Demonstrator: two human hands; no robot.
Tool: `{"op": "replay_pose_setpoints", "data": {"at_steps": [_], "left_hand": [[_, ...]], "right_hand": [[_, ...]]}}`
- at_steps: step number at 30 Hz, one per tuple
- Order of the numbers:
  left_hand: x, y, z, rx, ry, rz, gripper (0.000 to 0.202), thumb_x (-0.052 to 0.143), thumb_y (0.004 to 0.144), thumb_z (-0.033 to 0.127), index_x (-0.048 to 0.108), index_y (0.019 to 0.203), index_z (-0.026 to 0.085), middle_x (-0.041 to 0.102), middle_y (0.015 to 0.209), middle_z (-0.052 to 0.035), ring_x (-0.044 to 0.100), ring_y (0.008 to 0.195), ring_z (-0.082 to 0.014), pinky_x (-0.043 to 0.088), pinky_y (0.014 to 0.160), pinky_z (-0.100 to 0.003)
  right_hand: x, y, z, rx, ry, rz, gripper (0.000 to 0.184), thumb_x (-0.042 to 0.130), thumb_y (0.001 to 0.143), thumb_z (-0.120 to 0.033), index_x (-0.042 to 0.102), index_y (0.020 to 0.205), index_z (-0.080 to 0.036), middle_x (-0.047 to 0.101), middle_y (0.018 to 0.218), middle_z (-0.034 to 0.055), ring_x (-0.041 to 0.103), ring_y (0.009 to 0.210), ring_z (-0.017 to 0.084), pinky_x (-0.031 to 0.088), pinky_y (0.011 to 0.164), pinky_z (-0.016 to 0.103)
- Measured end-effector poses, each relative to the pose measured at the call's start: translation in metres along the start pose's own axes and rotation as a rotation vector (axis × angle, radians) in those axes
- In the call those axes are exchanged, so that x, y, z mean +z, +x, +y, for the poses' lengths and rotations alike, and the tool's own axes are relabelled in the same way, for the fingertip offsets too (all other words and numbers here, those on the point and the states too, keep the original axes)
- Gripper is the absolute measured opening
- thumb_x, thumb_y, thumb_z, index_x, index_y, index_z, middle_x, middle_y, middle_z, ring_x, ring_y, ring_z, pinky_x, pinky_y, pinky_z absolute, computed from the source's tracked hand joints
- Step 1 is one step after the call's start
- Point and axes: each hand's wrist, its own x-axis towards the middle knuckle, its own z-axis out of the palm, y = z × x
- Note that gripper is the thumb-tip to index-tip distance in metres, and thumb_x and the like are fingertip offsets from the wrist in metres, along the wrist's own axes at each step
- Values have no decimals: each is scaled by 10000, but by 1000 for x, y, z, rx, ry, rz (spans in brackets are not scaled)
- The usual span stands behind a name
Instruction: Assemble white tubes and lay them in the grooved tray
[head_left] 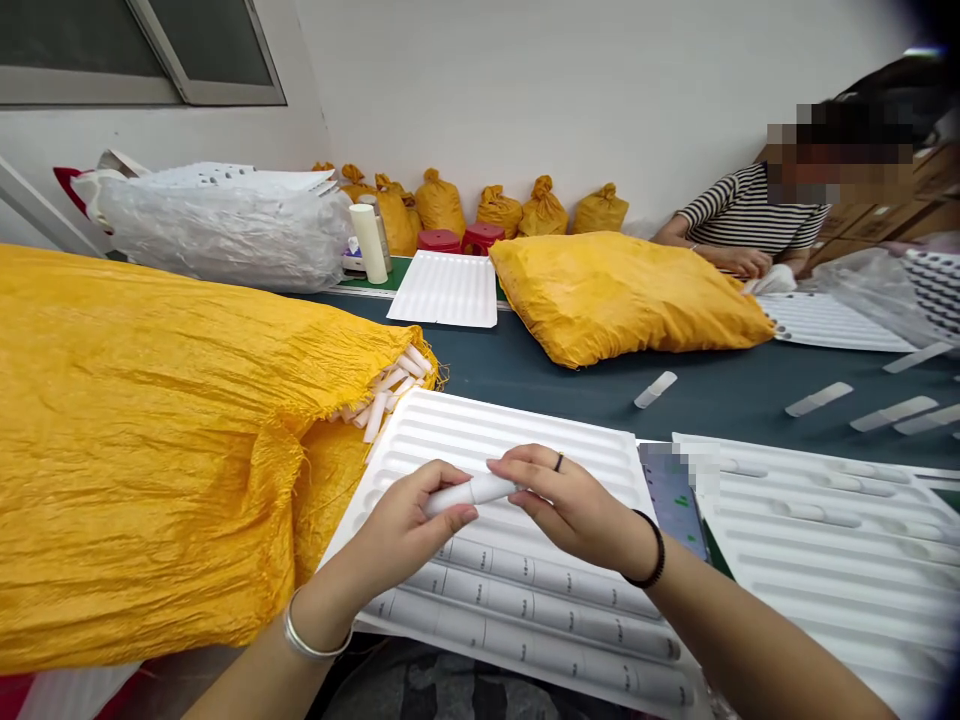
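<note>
Both of my hands grip one small white tube over a white grooved tray. My left hand, with a silver bangle on the wrist, pinches the tube's left end. My right hand, with a ring and a black wristband, closes on its right end. The tray's near rows hold several white tubes laid end to end. A big yellow woven sack lies on my left, and more tubes spill from its open mouth.
A second grooved tray lies at the right. Loose tubes lie on the dark belt. Behind are another yellow sack, an empty tray and a plastic-wrapped bundle. A person in a striped shirt works at the far right.
</note>
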Motion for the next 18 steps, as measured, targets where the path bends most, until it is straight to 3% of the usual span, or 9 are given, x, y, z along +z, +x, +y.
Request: {"op": "replay_pose_setpoints", "data": {"at_steps": [2,9,11,13,14,16,17,18], "left_hand": [[1,-1,8,36,54,-53,221,535,873,375,567,1015,210,611,879,-15,550,766,-154,440,668,-261],[9,-15,12,101,161,60,190,523,870,374,500,943,201,562,740,7,510,617,-133,408,549,-242],[14,-19,9,111,179,56,173,517,873,359,489,946,206,582,762,1,541,653,-139,437,577,-244],[14,-17,2,123,237,-13,250,538,861,343,479,1065,210,633,892,-27,595,766,-160,481,665,-265],[11,-12,-4,125,294,-46,350,559,846,348,461,1151,207,644,991,-53,611,847,-180,494,724,-286],[-6,5,-17,71,474,2,508,569,829,387,422,1273,188,615,1161,-102,597,1007,-224,487,836,-331],[-19,17,-26,20,582,104,499,539,839,409,452,1264,162,597,1199,-127,577,1061,-248,473,872,-352],[-33,29,-35,-96,685,272,407,454,878,405,512,1196,159,618,1163,-118,581,1057,-241,466,881,-344]], "right_hand": [[0,0,0,13,-18,-13,347,470,912,-164,489,1256,-206,595,1095,106,560,1020,185,487,882,352],[6,-4,-12,-52,10,19,328,444,917,-161,461,1241,-207,605,1029,103,578,948,186,496,816,334],[11,-6,-12,-62,-29,-45,331,447,918,-166,463,1247,-198,613,1014,106,580,933,185,492,804,325],[13,-3,-1,-20,-159,-140,281,483,907,-204,530,1184,-183,628,961,109,582,900,198,479,803,337],[11,1,11,70,-250,-164,240,519,889,-230,578,1116,-178,633,927,106,581,887,205,467,812,341],[-1,11,42,380,-431,-124,196,585,842,-278,636,992,-163,632,910,114,572,904,221,434,843,337],[-11,16,61,620,-502,-38,206,608,820,-290,642,976,-159,631,950,118,563,945,223,416,863,315],[-23,21,79,761,-551,43,264,576,837,-294,622,1037,-127,617,1019,150,550,991,242,405,866,318]]}}
